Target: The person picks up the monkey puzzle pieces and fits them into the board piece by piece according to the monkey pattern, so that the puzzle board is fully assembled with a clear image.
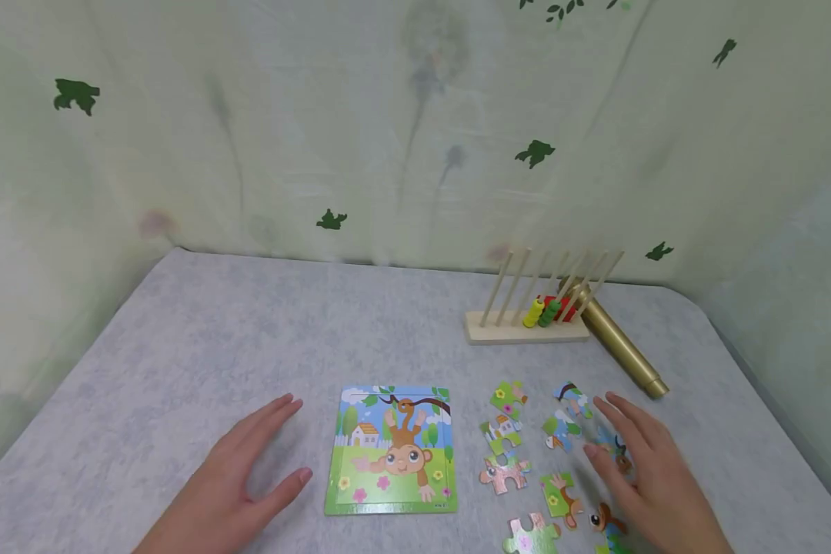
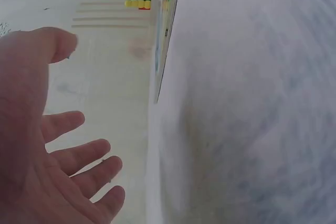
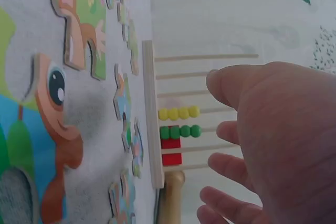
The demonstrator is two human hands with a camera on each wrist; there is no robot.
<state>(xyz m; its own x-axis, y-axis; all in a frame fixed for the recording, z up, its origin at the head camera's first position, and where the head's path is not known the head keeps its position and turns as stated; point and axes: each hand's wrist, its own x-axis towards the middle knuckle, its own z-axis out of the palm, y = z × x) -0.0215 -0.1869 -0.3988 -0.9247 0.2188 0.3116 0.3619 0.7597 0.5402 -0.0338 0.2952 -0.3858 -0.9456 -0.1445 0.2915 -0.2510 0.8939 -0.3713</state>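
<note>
My left hand (image 1: 249,469) is to the left of a square puzzle board (image 1: 395,450) with a monkey picture on it. Its fingers are spread apart and nothing is in them, as the left wrist view also shows. On the other side of the board lie several loose jigsaw pieces (image 1: 504,473) with parts of a monkey, a house and flowers. Over the rightmost pieces my right hand (image 1: 654,477) is held with fingers apart, hiding part of a piece. In the right wrist view a large piece (image 3: 52,135) bears a monkey's eye; the right hand (image 3: 278,135) holds nothing.
Behind the pieces stands a wooden bead rack (image 1: 526,333) with upright rods, carrying yellow beads (image 1: 534,313) and green beads (image 1: 549,313). Something red (image 3: 171,158) shows behind it. A gold-coloured tube (image 1: 623,346) lies slanting at its right. A printed curtain (image 1: 284,138) hangs along the table's far edge.
</note>
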